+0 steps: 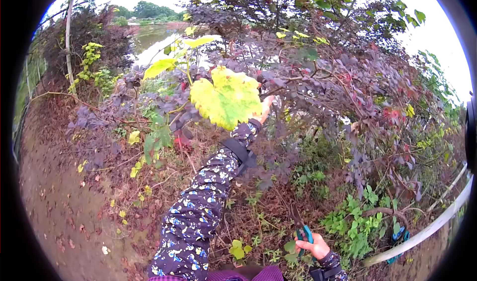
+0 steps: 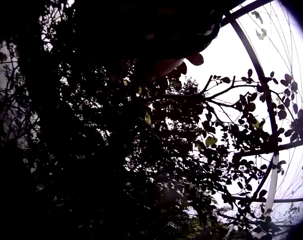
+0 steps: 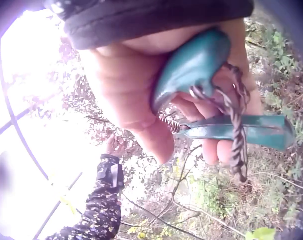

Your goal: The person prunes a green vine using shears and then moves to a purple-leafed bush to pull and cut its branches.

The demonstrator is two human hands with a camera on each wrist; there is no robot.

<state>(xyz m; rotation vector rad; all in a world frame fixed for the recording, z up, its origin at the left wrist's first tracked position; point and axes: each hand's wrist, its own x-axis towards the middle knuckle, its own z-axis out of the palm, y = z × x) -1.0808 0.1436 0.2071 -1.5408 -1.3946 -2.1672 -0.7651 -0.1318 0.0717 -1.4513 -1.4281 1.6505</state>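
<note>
Reach stage of pruning: left hand stretches into the purple-leaved shrub (grip indiscernible), right hand clasps teal pruning shears low, well apart from it; next, the shears likely need raising to the shrub.

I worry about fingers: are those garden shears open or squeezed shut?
Likely open: the shears show teal handles spread apart in the right hand, spring between them. Blades are too small to tell.

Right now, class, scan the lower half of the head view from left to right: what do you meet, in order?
Bare dirt path → floral sleeve → teal-handled pruning shears, gripped by the right hand → green weeds → pale slanting pole.
</note>
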